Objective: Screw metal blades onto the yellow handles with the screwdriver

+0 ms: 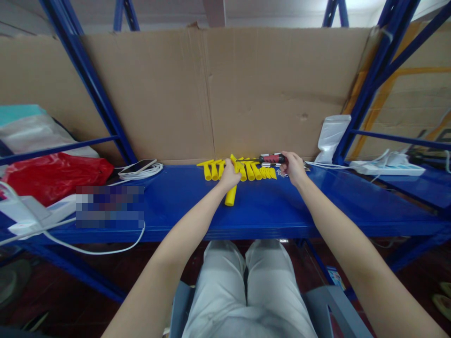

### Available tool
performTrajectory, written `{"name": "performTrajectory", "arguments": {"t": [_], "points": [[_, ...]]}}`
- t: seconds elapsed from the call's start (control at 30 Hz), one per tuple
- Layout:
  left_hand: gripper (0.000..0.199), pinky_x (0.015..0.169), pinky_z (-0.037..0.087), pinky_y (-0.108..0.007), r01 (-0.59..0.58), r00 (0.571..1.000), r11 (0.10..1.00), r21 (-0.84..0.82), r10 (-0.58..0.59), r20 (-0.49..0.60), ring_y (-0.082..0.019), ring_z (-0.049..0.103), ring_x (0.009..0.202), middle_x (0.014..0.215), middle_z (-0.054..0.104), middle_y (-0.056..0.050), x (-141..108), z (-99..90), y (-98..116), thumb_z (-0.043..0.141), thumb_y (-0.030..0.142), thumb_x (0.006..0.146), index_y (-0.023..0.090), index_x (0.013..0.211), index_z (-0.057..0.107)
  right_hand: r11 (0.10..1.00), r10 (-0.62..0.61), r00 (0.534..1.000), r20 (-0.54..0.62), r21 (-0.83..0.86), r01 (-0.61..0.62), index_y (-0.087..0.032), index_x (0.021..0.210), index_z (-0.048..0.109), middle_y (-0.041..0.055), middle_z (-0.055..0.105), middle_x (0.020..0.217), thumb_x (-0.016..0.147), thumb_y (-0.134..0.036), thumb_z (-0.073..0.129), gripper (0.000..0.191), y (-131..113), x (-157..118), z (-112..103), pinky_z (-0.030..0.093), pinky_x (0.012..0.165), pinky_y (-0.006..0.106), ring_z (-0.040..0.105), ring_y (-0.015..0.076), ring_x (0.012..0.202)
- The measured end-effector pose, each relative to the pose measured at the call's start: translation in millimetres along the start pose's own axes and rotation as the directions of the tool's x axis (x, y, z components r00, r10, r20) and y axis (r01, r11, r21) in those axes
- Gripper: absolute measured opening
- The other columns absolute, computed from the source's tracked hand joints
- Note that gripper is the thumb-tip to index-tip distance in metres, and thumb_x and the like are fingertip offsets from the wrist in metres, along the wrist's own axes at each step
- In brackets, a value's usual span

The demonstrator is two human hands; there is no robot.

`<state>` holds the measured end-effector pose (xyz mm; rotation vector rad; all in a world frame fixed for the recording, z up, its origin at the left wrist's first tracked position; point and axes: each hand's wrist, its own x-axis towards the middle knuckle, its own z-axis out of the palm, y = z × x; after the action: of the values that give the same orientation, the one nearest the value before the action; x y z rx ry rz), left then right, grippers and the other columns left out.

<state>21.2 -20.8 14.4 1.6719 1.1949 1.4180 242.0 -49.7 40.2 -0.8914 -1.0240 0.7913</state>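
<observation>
One screwdriver [272, 158], crosswise, leftward-pointing.

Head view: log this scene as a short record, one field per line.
Left hand: holds a yellow tubular piece
Right hand: holds a red-and-black screwdriver, shaft toward the left hand
Tip contact: cannot tell
Behind the hands: row of yellow parts on a blue shelf
Backdrop: upright cardboard
Far left: red bag
Right: white pouch, white power strip
</observation>
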Motion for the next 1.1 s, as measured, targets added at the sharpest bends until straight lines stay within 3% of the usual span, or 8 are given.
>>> {"name": "performTrajectory", "arguments": {"t": [0.13,0.23,0.33,0.5,0.63,0.73,0.9,1.1], "points": [[0.053,0.086,0.049,-0.033,0.016,1.0,0.999,0.027,-0.016,-0.005,-0.02,0.063,0.096,0.089,0.059,-0.001,-1.5,-0.3,3.1,0.06,-0.006,0.057,0.024,0.093,0.035,1.0,0.028,1.0,-0.006,0.0,-0.028,-0.024,0.072,0.046,-0.0073,0.047,0.047,0.067,-0.055,0.073,0.042,-1.5,-1.5,0.8,0.028,0.03,0.021,0.042,0.0099,0.035],[0.051,0.086,0.049,-0.033,0.019,1.0,0.999,0.042,-0.019,0.003,-0.02,0.063,0.095,0.089,0.058,-0.001,-1.9,-0.6,4.0,0.059,-0.005,0.058,0.024,0.092,0.034,0.999,0.019,1.0,-0.003,-0.05,-0.02,-0.024,0.071,0.044,-0.0089,0.038,0.041,0.07,-0.065,0.068,0.047,0.8,-1.2,-1.1,0.028,0.03,0.023,0.036,0.0095,0.031],[0.051,0.088,0.048,-0.032,0.0,1.0,1.0,0.027,0.0,0.002,-0.019,0.063,0.096,0.089,0.058,0.0,-1.5,-0.6,3.2,0.059,-0.005,0.059,0.024,0.092,0.035,0.998,-0.002,1.0,-0.012,-0.066,0.001,-0.024,0.072,0.045,-0.0102,0.034,0.039,0.071,-0.059,0.069,0.042,1.6,-0.1,-1.5,0.028,0.031,0.023,0.034,0.0096,0.03],[0.05,0.085,0.049,-0.032,0.003,1.0,0.999,0.05,-0.002,-0.002,-0.017,0.063,0.09,0.086,0.058,0.001,-0.7,-0.5,1.2,0.06,-0.005,0.06,0.024,0.093,0.035,1.0,0.0,1.0,-0.016,-0.015,0.0,-0.024,0.076,0.048,-0.0072,0.05,0.05,0.069,-0.055,0.071,0.039,-0.1,0.1,0.5,0.028,0.032,0.022,0.044,0.0105,0.037],[0.052,0.081,0.049,-0.03,0.008,1.0,0.999,0.054,-0.009,0.006,-0.016,0.063,0.085,0.088,0.057,0.001,-0.1,-0.4,-0.3,0.06,-0.004,0.06,0.023,0.097,0.036,1.0,0.021,0.998,0.054,-0.019,-0.02,-0.024,0.072,0.047,-0.0092,0.04,0.041,0.066,-0.067,0.07,0.05,1.8,0.3,-1.7,0.026,0.031,0.023,0.036,0.0087,0.031],[0.052,0.08,0.05,-0.03,0.023,1.0,0.995,0.097,-0.024,0.008,-0.015,0.062,0.081,0.087,0.058,0.001,0.3,-0.8,-0.5,0.061,-0.004,0.062,0.022,0.1,0.037,1.0,0.008,0.999,0.033,-0.022,-0.007,-0.024,0.071,0.045,-0.0109,0.035,0.039,0.065,-0.061,0.074,0.047,1.7,0.2,-1.3,0.027,0.031,0.023,0.033,0.0083,0.031],[0.053,0.082,0.05,-0.031,0.016,1.0,0.996,0.087,-0.017,0.007,-0.016,0.063,0.085,0.091,0.06,-0.001,0.4,-1.4,-0.8,0.062,-0.004,0.062,0.022,0.101,0.038,0.999,0.031,0.999,-0.01,0.037,-0.031,-0.024,0.078,0.048,-0.0072,0.051,0.053,0.065,-0.056,0.074,0.043,-0.8,-0.7,1.6,0.028,0.031,0.022,0.043,0.0096,0.037],[0.057,0.083,0.05,-0.031,0.02,1.0,1.0,0.017,-0.021,0.013,-0.018,0.063,0.09,0.094,0.061,-0.002,0.9,-0.6,-2.9,0.064,-0.005,0.06,0.023,0.101,0.038,1.0,0.018,0.999,0.027,-0.023,-0.018,-0.025,0.075,0.044,-0.0118,0.031,0.04,0.071,-0.064,0.069,0.047,1.6,0.3,-2.0,0.025,0.031,0.023,0.031,0.0085,0.03]]}}
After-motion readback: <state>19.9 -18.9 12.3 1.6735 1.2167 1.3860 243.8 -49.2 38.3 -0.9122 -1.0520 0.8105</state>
